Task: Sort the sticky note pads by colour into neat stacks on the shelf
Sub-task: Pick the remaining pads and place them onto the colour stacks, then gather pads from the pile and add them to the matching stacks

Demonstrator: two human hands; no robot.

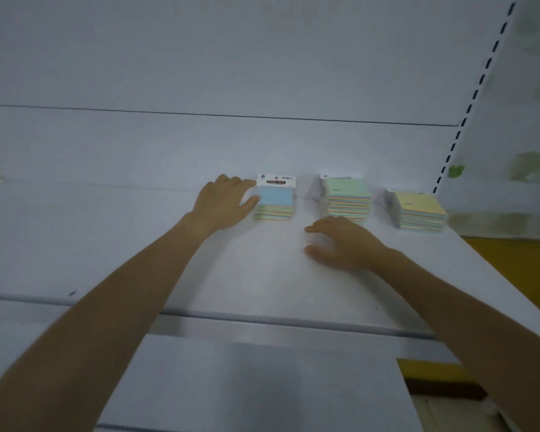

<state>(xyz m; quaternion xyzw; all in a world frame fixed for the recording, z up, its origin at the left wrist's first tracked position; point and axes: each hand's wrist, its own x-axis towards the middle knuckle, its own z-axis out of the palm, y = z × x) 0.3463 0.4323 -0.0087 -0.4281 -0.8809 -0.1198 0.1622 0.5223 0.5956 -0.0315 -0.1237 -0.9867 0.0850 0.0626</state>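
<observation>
1. White shelf (262,275): flat, pale surface
2. Blue-topped stack (275,202) of pads stands on it, leftmost of three, white header card (276,181) at its rear edge
3. Green-topped stack (349,198) stands to its right, apart
4. Yellow-topped stack (421,213) stands furthest right, near the shelf's right edge

header card (276,181) on blue stack, print unreadable (too blurred)

1. Left stack (275,199): pale blue top, with a white header card (276,181) printed dark.
2. Middle stack (349,192): mint green top.
3. Right stack (422,204): pale yellow top.
4. All stack sides: thin pastel stripes.
5. Shelf (262,275): plain white.
6. Upright (478,88): white with black slots.
</observation>
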